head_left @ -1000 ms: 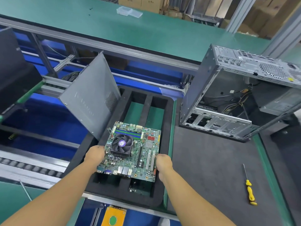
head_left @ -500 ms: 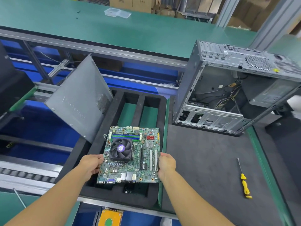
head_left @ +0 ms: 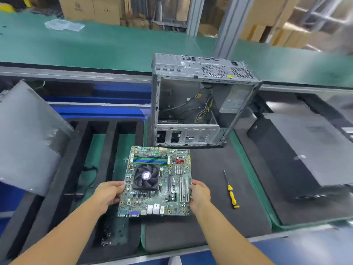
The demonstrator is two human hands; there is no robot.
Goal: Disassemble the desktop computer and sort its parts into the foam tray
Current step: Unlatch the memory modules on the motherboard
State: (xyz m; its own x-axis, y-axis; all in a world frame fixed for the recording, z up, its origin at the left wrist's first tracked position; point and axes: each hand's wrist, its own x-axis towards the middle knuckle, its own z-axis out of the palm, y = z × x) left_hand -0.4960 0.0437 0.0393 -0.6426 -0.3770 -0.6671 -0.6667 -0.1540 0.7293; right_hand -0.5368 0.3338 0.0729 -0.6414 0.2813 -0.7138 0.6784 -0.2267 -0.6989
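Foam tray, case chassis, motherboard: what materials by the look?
Foam tray: black foam, matte, soft cut slots. Case chassis: probably bare sheet steel, dull grey, punched vents. Motherboard: green laminate, likely fibreglass, with soldered parts.

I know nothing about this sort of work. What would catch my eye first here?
A green motherboard with a black cooling fan is front and centre, gripped at its sides by the left hand and right hand. Behind it stands an open grey metal computer case, cables loose inside; a black foam tray lies left, a yellow-handled screwdriver right.
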